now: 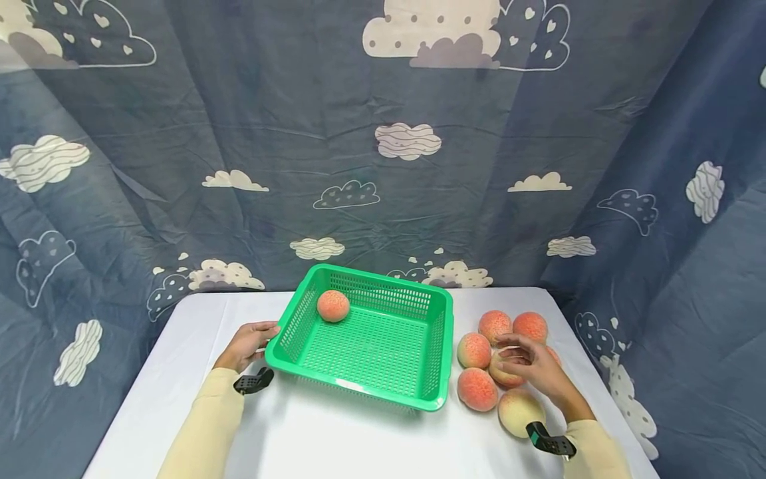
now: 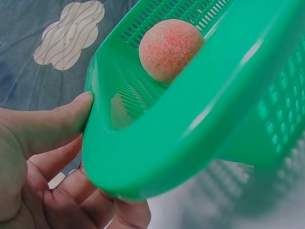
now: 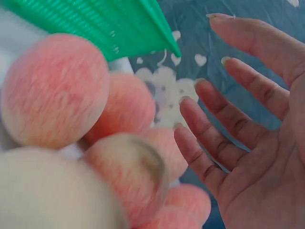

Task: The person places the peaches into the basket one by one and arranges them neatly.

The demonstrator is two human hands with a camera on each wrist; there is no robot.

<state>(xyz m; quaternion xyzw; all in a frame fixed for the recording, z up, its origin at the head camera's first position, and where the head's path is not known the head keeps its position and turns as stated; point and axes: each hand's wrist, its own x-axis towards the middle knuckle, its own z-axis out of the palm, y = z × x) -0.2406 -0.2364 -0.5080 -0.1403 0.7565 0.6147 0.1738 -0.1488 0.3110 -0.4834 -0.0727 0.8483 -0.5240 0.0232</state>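
Note:
A green plastic basket [image 1: 371,346] with slotted walls stands at a slant on the white table, one peach [image 1: 333,306] inside near its far left corner. My left hand [image 1: 245,342] grips the basket's left end; in the left wrist view the thumb presses on the rim [image 2: 190,119] and the other fingers curl beneath. Over the group of peaches to the right hovers my right hand [image 1: 538,369], holding nothing. Its fingers spread loosely apart in the right wrist view, beside the peaches [image 3: 57,90]. Part of the group is hidden behind this hand.
Several peaches lie close together right of the basket, among them a red one [image 1: 477,389] and a pale yellow one [image 1: 519,412] nearer the front. Behind the white table [image 1: 335,439] hangs a dark curtain [image 1: 335,153] with cloud prints, wrapping round both sides.

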